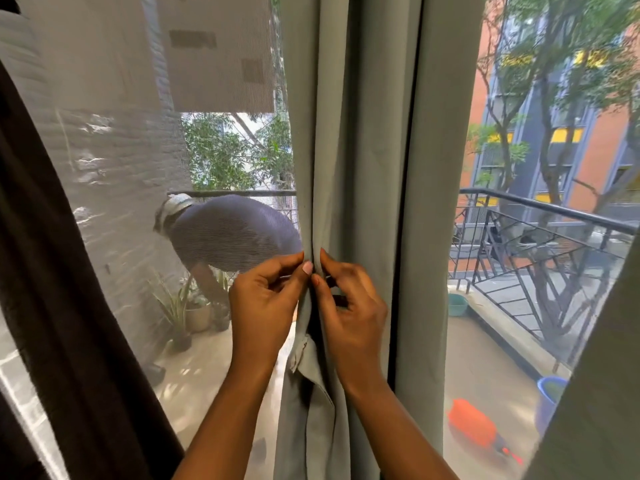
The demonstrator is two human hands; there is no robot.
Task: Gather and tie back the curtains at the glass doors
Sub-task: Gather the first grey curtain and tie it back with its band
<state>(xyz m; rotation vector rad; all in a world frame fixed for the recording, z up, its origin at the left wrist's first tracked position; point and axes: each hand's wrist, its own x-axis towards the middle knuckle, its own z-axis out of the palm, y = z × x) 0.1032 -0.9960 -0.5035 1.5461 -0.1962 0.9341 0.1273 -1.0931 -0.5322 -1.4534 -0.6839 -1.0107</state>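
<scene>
Head view: grey-green curtain [363, 150] hangs vertical; left hand [266, 299], right hand [349, 306] each pinch-grip its fold.

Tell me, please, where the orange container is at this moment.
In the head view, the orange container lies on the balcony floor at lower right, between the grey-green curtain and the blue bucket.

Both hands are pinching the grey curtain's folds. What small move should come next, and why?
Probably draw the next pleat in: the left hand and right hand pinch only a narrow fold of the grey curtain, while the rest hangs ungathered.
</scene>
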